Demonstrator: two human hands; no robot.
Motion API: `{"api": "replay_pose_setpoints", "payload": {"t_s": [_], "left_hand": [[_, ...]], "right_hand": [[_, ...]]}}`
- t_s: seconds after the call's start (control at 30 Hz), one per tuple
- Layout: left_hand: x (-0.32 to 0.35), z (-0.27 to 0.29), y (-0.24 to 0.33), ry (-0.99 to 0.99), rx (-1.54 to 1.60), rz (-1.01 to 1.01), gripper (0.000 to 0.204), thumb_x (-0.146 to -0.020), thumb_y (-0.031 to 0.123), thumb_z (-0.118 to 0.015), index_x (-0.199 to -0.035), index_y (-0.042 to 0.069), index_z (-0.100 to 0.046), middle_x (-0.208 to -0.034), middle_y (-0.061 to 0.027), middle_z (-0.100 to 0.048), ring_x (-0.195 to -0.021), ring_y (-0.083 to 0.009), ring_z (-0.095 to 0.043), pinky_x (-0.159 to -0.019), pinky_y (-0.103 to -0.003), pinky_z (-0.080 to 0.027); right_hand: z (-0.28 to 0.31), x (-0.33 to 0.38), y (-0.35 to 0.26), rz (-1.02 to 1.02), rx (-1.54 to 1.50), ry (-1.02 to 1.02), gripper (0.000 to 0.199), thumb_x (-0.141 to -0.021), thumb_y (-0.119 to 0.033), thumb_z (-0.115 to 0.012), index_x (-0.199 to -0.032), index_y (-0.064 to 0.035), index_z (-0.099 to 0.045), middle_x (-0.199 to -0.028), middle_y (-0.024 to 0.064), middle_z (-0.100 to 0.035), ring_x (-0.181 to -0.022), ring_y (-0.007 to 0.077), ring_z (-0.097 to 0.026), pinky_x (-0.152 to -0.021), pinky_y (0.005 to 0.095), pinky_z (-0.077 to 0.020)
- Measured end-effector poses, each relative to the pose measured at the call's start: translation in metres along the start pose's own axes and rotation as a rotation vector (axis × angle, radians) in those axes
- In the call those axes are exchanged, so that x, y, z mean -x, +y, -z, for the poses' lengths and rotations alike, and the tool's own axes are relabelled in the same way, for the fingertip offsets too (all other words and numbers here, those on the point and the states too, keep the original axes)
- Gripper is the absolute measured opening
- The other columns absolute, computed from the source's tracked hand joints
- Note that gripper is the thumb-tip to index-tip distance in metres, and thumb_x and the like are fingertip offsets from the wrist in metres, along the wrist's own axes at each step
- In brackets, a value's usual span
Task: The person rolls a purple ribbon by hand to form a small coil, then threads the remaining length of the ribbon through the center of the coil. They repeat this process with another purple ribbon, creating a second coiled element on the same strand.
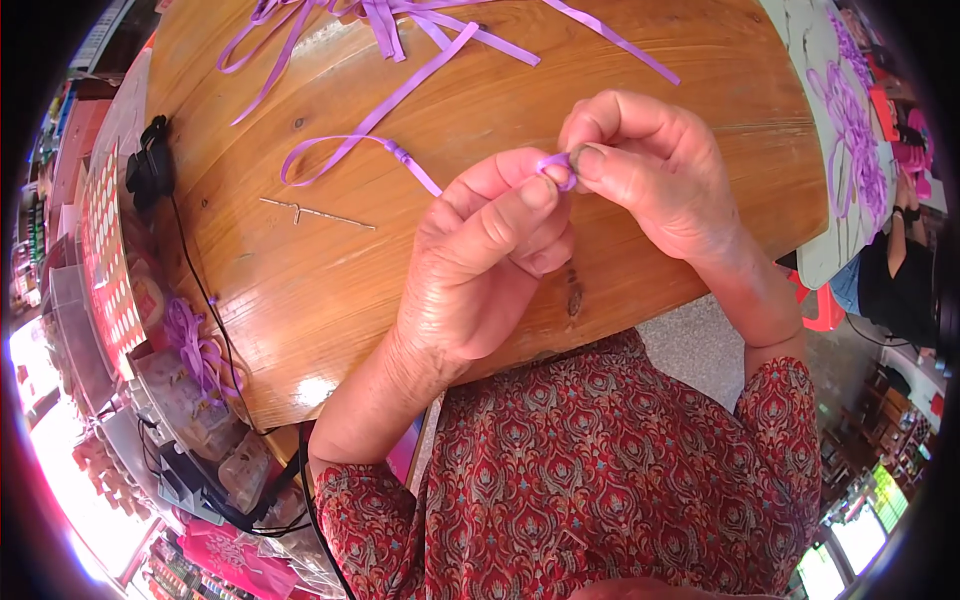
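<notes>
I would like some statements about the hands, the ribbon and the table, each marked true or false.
1. Both hands pinch one purple ribbon. True.
2. The left hand holds scissors. False: it holds only ribbon.
3. The table is wooden. True.
4. The thin metal wire lies in the right hand. False: it lies on the table, apart from both hands.
5. More purple ribbons lie at the far edge. True.
</notes>
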State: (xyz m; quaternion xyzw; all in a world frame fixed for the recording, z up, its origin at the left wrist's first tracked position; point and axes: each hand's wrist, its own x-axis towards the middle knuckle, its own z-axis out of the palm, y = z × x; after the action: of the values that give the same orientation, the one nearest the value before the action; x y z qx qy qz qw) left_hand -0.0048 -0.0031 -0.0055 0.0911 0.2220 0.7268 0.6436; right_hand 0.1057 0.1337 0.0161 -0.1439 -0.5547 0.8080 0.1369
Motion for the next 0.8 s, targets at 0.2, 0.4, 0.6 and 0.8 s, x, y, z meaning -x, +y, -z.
{"api": "replay_pose_setpoints", "payload": {"t_s": [0.2, 0.4, 0.6, 0.8], "left_hand": [[-0.001, -0.01, -0.003, 0.263, -0.039, -0.114, 0.013, -0.089, 0.009, -0.059, -0.101, 0.004, -0.061, -0.075, 0.0049, -0.053, -0.058, -0.0037, -0.033, -0.053, -0.021, -0.027], [-0.001, -0.001, -0.001, 0.223, -0.069, -0.093, 0.012, -0.089, 0.008, -0.059, -0.1, 0.005, -0.06, -0.075, 0.0041, -0.053, -0.056, -0.0038, -0.034, -0.052, -0.021, -0.028], [-0.003, -0.005, 0.006, 0.345, -0.283, -0.145, 0.01, -0.088, 0.008, -0.061, -0.097, 0.004, -0.06, -0.074, 0.0046, -0.053, -0.056, -0.0021, -0.036, -0.05, -0.019, -0.029], [-0.003, -0.008, 0.006, 0.394, -0.523, -0.185, 0.008, -0.085, 0.007, -0.066, -0.09, 0.002, -0.062, -0.077, 0.0052, -0.057, -0.064, 0.0006, -0.044, -0.056, -0.015, -0.035]], "right_hand": [[-0.003, 0.002, 0.001, 0.062, 0.136, 0.008, 0.004, -0.088, -0.004, -0.056, -0.09, 0.0, -0.057, -0.088, 0.0018, -0.056, -0.078, 0.0052, -0.048, -0.068, 0.0196, -0.0401], [0.0, 0.001, 0.005, 0.119, 0.18, 0.035, 0.002, -0.088, -0.001, -0.055, -0.089, 0.0005, -0.056, -0.09, 0.0032, -0.056, -0.081, 0.006, -0.047, -0.07, 0.0202, -0.0396], [0.0, 0.001, 0.009, 0.198, 0.359, 0.042, 0.002, -0.088, 0.001, -0.054, -0.087, 0.0001, -0.055, -0.095, 0.0059, -0.059, -0.085, 0.007, -0.05, -0.076, 0.0212, -0.0418], [0.006, -0.004, 0.009, 0.148, 0.358, 0.078, 0.002, -0.088, 0.001, -0.053, -0.088, 0.0003, -0.056, -0.094, 0.0073, -0.06, -0.087, 0.0087, -0.054, -0.08, 0.0235, -0.0451]]}}
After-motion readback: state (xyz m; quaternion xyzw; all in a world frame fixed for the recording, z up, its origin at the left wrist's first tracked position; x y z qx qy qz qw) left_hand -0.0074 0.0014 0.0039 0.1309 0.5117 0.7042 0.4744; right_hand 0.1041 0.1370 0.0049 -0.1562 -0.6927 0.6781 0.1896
